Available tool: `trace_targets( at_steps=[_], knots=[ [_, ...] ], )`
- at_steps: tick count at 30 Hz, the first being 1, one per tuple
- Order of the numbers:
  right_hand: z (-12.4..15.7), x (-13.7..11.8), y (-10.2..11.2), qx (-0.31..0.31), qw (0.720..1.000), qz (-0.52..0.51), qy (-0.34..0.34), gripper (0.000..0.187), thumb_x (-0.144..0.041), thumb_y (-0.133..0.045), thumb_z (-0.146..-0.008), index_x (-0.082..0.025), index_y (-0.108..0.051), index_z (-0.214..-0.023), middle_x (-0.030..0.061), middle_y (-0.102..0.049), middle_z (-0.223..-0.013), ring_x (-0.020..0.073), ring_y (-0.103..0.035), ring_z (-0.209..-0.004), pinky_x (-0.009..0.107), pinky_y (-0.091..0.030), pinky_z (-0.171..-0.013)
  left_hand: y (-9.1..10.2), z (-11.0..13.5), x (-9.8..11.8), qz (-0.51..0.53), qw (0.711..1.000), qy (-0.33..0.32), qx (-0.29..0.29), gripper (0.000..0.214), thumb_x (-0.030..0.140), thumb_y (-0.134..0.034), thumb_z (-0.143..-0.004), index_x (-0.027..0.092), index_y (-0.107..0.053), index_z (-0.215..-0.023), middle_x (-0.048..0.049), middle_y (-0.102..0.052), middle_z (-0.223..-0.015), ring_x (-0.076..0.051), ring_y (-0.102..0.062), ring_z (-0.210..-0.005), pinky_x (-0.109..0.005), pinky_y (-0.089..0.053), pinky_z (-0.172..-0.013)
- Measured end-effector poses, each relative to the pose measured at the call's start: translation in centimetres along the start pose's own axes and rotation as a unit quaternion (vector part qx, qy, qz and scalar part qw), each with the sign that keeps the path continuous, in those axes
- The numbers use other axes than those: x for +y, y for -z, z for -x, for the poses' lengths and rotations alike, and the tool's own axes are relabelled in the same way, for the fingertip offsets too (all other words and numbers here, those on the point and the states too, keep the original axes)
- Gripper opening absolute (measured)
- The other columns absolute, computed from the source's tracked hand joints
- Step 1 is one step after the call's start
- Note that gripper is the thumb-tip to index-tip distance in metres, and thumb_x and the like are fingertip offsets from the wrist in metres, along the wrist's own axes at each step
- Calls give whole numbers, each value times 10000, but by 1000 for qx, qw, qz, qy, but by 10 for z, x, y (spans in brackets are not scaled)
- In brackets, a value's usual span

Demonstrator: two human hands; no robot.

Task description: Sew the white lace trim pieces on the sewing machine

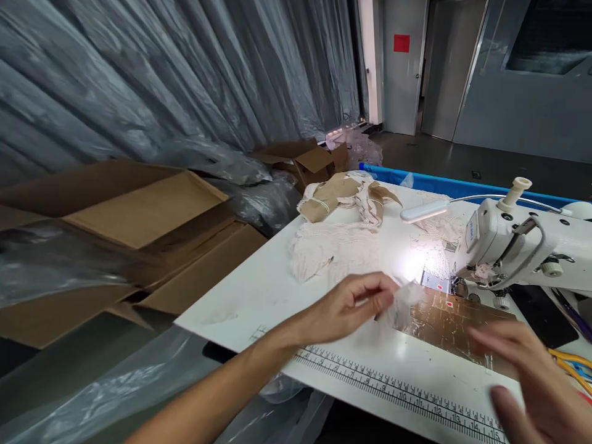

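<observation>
My left hand (356, 308) is closed in a pinch on a small piece of thin whitish fabric (407, 301), partly blurred, in front of the sewing machine (490, 240). Beneath that piece lies a brown, taped plate (448, 320) beside the needle area. At the lower right, my right hand (536, 382) hovers over the plate's near end, smeared by motion, its thumb and fingers apart and nothing visible in them. Pale lace-like fabric (337, 246) is spread on the table beyond my left hand.
Tied bundles of fabric and brown material (330, 200) lie at the table's far edge. A lamp (425, 211) lights the needle. Cardboard boxes (148, 209) and plastic sheeting stand left. A printed ruler (398, 394) runs along the front edge; a black phone-like slab (546, 314) and yellow-handled tool (573, 364) lie right.
</observation>
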State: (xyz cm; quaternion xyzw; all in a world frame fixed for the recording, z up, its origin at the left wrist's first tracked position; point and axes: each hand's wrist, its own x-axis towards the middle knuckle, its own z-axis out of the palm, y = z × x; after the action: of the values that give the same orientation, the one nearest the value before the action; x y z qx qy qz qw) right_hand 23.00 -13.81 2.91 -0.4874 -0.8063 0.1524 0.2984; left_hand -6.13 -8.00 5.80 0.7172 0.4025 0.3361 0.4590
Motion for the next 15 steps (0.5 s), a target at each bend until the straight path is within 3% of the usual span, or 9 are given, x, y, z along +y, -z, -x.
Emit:
trace_targets(
  at_steps=[2, 4, 6, 8, 11, 15],
  knots=[
    [-12, -1, -6, -51, 998, -48, 1, 635, -600, -624, -874, -287, -496, -1411, 108, -484, -1438, 287, -540, -1251, 366, -548, -936, -17, 0, 10, 57, 997, 18, -53, 376, 533, -495, -950, 182, -573, -841, -19, -569, -776, -144, -529, -709, -272, -462, -655],
    [-23, -3, -10, -123, 984, -127, -14, 550, -595, -592, -886, -245, -590, -1310, 115, -545, -1374, 277, -575, -1203, 362, -538, -946, -31, -3, 13, 102, 991, 37, -80, 436, 601, -480, -939, 188, -543, -814, -8, -536, -746, -138, -496, -675, -271, -434, -623],
    [-30, -8, -11, -196, 959, -197, -49, 379, -521, -527, -932, -203, -693, -1055, 90, -670, -1136, 230, -648, -1012, 321, -547, -880, -41, -8, 12, 148, 981, 57, -110, 464, 653, -474, -917, 194, -533, -884, -10, -547, -765, -142, -504, -681, -278, -431, -628],
    [-33, -12, -10, -261, 933, -234, -79, 312, -432, -502, -943, -187, -687, -889, 44, -694, -903, 174, -639, -809, 267, -535, -770, -49, -16, 7, 176, 973, 68, -132, 508, 648, -582, -850, 202, -506, -1082, -38, -607, -883, -170, -567, -774, -302, -461, -688],
    [-33, -13, -8, -313, 913, -236, -111, 224, -390, -588, -881, -182, -672, -890, 10, -653, -781, 140, -565, -697, 225, -476, -654, -57, -27, -2, 115, 982, 71, -130, 626, 477, -709, -786, 209, -421, -1273, -56, -651, -976, -204, -617, -884, -337, -483, -763],
    [-35, 5, -5, -385, 864, -263, -188, 313, -477, -623, -843, -165, -641, -822, -25, -524, -662, 99, -434, -580, 197, -350, -510, -54, -37, -12, -35, 993, 12, -110, 332, 366, -542, -910, 194, -537, -1195, -41, -669, -846, -217, -625, -919, -337, -492, -761]
  ],
)
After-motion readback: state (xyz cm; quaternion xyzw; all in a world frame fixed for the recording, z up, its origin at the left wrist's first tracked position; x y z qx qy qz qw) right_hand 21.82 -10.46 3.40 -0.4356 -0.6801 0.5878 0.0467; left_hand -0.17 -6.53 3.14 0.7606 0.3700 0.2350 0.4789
